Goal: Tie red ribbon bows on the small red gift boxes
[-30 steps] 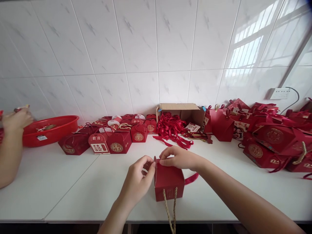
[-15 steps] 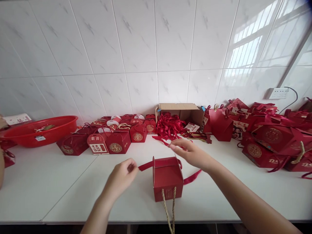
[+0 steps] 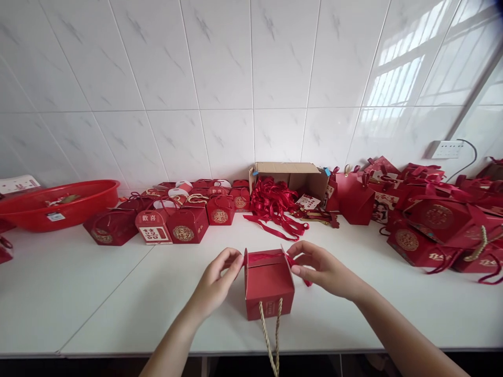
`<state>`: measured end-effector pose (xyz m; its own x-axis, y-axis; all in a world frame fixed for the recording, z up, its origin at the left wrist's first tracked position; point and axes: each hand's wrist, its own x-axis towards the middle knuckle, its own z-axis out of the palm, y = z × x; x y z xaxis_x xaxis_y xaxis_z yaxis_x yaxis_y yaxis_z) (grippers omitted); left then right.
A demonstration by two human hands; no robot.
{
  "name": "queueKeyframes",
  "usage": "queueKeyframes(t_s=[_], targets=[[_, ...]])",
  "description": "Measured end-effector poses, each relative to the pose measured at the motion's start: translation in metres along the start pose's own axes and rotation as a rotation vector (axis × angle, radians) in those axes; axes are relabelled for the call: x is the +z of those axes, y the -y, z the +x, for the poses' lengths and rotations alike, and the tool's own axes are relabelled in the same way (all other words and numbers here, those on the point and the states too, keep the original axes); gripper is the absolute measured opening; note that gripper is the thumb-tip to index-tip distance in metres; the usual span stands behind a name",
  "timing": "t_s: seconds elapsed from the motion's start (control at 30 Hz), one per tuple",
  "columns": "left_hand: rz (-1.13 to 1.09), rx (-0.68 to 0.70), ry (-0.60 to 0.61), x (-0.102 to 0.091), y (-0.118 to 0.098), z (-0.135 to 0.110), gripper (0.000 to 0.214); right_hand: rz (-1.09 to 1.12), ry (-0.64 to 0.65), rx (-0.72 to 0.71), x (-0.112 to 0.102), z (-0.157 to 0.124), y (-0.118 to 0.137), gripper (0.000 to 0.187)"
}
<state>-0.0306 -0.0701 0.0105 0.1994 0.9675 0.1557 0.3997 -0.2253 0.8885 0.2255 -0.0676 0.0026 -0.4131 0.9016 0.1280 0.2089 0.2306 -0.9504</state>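
Observation:
A red gift box (image 3: 270, 285) stands upright near the table's front edge. Its twisted gold cord handle (image 3: 265, 335) hangs down over that edge. Across the top of the box runs a dark red ribbon (image 3: 265, 256), passing between its two raised end flaps. At the left flap, my left hand (image 3: 220, 277) pinches the ribbon with thumb and fingers. My right hand (image 3: 319, 266) is closed on the ribbon at the right flap, and a loose tail of it shows below the fingers.
Behind the box, a cardboard carton (image 3: 288, 168) spills a heap of red ribbons (image 3: 271, 201) onto the table. Several finished-looking red boxes (image 3: 187, 225) stand at the left, beside a red plastic basin (image 3: 78, 209). More red boxes (image 3: 416, 246) are piled at the right.
My right hand has come down from near the loose ribbons to the box's right side and taken the ribbon. My left hand has moved in to the left flap, drawing closer along the ribbon.

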Motion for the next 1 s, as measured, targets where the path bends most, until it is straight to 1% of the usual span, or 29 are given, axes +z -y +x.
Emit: queueKeyframes(t_s=[0.1,0.2,0.33,0.4,0.47,0.57,0.67,0.73,0.83,0.93,1.0], targets=[[-0.102,-0.03,0.08,0.004,-0.001,0.002,0.034,0.071,0.004,0.007,0.001,0.0,-0.002,0.034],[-0.203,-0.071,0.119,-0.002,0.001,0.004,0.034,0.052,-0.006,-0.015,-0.003,0.001,0.001,0.032],[-0.26,-0.14,0.115,-0.013,-0.005,0.006,0.033,-0.048,-0.064,-0.033,-0.011,0.006,0.015,0.034],[-0.255,-0.135,0.115,-0.018,-0.011,0.007,0.032,-0.088,-0.088,-0.011,-0.013,0.01,0.023,0.035],[-0.24,-0.103,0.108,-0.022,-0.014,0.007,0.03,-0.119,-0.082,0.02,-0.014,0.014,0.028,0.033],[-0.197,-0.083,0.072,-0.026,-0.01,0.005,0.03,-0.19,-0.065,0.052,-0.013,0.019,0.03,0.03],[-0.18,-0.107,0.048,-0.027,0.001,0.002,0.031,-0.232,-0.042,0.072,-0.012,0.021,0.026,0.03],[-0.194,-0.134,0.06,-0.026,0.008,0.0,0.032,-0.202,0.0,0.03,-0.012,0.022,0.023,0.028],[-0.209,-0.156,0.082,-0.027,0.012,-0.002,0.031,-0.209,0.075,-0.112,-0.014,0.022,0.021,0.025],[-0.215,-0.15,0.088,-0.028,0.008,-0.003,0.03,-0.352,0.043,-0.176,-0.015,0.022,0.023,0.011],[-0.219,-0.134,0.082,-0.03,0.004,-0.005,0.03,-0.434,0.003,-0.181,-0.016,0.021,0.028,0.009]])
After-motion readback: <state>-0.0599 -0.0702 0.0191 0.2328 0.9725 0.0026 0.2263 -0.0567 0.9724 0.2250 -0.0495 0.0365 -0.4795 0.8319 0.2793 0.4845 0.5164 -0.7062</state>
